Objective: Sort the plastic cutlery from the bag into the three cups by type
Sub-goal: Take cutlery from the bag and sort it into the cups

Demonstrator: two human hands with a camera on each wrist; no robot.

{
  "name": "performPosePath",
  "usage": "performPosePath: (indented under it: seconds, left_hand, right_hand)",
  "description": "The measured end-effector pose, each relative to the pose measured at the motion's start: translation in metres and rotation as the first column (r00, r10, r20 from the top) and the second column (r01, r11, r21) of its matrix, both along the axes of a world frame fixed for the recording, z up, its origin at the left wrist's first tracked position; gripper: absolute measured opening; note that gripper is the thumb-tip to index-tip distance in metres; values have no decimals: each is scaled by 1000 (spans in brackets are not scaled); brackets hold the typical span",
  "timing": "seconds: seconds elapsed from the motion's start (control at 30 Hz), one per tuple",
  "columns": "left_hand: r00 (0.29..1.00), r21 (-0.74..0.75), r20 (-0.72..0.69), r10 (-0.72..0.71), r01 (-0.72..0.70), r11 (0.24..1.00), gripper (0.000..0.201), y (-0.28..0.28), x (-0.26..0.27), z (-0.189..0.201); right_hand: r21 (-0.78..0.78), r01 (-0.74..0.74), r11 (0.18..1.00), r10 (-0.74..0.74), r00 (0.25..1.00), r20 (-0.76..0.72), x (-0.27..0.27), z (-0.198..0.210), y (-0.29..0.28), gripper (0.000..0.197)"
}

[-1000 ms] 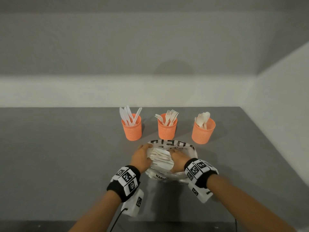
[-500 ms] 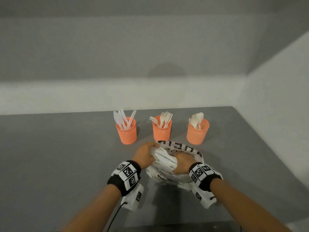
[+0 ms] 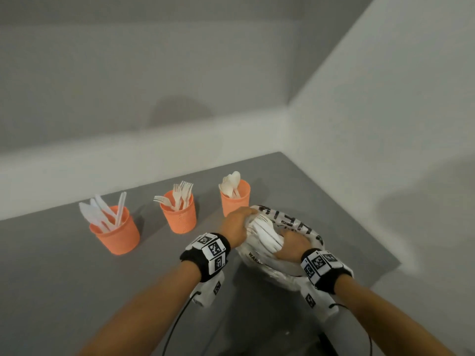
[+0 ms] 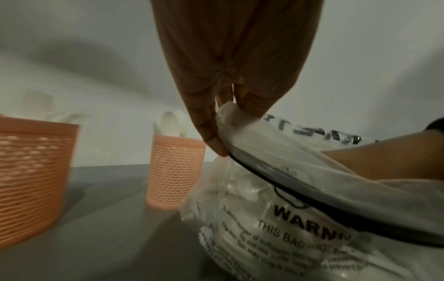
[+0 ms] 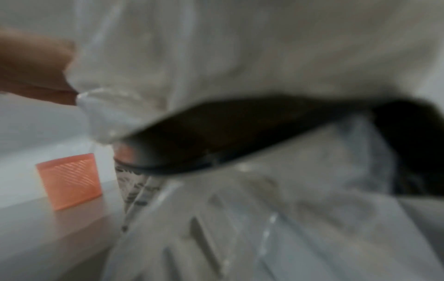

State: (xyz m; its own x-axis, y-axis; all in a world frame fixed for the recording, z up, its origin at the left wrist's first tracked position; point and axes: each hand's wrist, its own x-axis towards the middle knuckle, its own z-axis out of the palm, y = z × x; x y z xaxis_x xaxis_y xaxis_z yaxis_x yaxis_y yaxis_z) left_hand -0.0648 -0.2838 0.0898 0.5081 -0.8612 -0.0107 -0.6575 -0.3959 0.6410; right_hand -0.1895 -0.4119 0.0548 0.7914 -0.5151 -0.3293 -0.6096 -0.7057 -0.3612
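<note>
We see bag [image 4: 300, 199]: thin clear plastic film, glossy, crinkled, black print. Cups [image 3: 117, 233]: orange plastic, matt, ribbed mesh texture. Cutlery [image 3: 264, 233]: white plastic, smooth. Our table [image 3: 64, 265]: grey, matt, smooth.

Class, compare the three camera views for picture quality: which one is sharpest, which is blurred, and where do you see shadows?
Head view: sharpest, the knives, forks and spoons readable in the cups, a soft shadow on the back wall. Left wrist view: the bag print is legible, the near cup smeared. Right wrist view: heavily blurred, the bag filling the frame, a dark band across it.
</note>
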Motion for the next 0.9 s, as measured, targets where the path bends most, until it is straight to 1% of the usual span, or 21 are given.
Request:
performPosePath:
  seconds: [0.1,0.17,0.23,0.27,0.3,0.37,0.43,0.47,0.5,0.57,0.63,0.7,0.77,0.83,0.9]
  left_hand:
    - [998,11,19,-67,67,998,46,-33,-4,-8]
    - [991,43,55,-118,115,992,49,-50,-9,-6]
    - [984,81,87,-158,151,985,58,-64,-11,-8]
    - [980,93,104,-171,162,982,60,-68,-11,-9]
    - [976,100,123,-182,170,980,61,-72,-9,-10]
    - [978,98,125,-169,158,983,61,-77,-6,-11]
    - [988,82,109,-114,105,991,60,-81,-2,-10]
    - [992,69,98,-78,71,995,59,-83,-1,-9]
    - [996,65,79,-48,43,997,59,-85,-1,-7]
    - [998,59,55,-10,7,998,58,-89,1,-4]
    - [999,61,47,12,-15,998,57,-93,2,-2]
    - [999,70,36,26,-28,997,56,-96,3,-1]
    - [999,103,20,27,-29,994,56,-98,2,0]
    - [1000,138,-3,2,-2,990,58,-98,2,1]
    - [999,157,-28,-33,37,987,59,-95,2,3]
  right_hand:
    - [-56,27,998,-27,1000,-9,-8,2,-25,75]
    - [-56,1,998,-5,997,-71,-6,6,-36,75]
    - [-49,-29,998,22,990,-140,-1,8,-42,62]
    - [-43,-48,998,41,988,-148,1,9,-44,55]
    - [-31,-47,998,42,989,-145,3,7,-46,53]
    - [38,-7,999,10,997,-75,4,-2,-49,58]
    - [78,11,997,-14,999,34,4,-11,-54,67]
    - [105,29,994,-37,997,73,4,-15,-56,68]
    - [154,45,987,-63,992,111,4,-15,-59,65]
    - [213,72,974,-102,986,132,5,-16,-64,50]
    - [212,98,972,-130,981,146,5,-15,-69,39]
    - [179,118,977,-152,971,185,4,-15,-71,40]
    - [189,137,972,-182,952,246,0,-11,-69,38]
    - [225,152,962,-217,928,302,-4,-7,-66,40]
    - [224,174,959,-241,916,321,-7,-5,-64,41]
